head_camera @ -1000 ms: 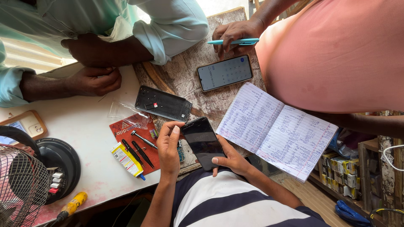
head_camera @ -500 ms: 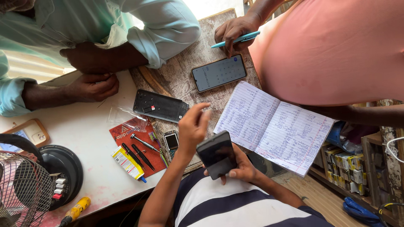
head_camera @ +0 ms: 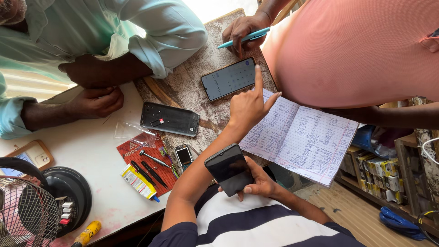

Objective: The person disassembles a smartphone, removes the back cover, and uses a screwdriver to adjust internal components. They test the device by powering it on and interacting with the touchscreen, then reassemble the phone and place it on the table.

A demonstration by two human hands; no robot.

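We see our left hand (head_camera: 249,107) stretched out over the wooden tabletop (head_camera: 192,87), index finger straight and its tip right at the near edge of the lit smartphone (head_camera: 228,78), the other fingers loosely curled and gripping nothing. Our right hand (head_camera: 256,180) sits close to our chest, fingers wrapped around a dark smartphone (head_camera: 229,168) with a blank screen, tilted face up. The lit smartphone lies flat, screen up, showing a grid of keys, between the open ledger (head_camera: 299,132) on the right and a black phone with its back off (head_camera: 169,119) on the left. We judge the risk to be a mis-tap: the arm reaches far, unsupported. The dark smartphone rides in one hand only, off the tabletop's edge, so a slip could drop it. Across, another person's hand (head_camera: 242,29) holds a teal pen (head_camera: 244,37).
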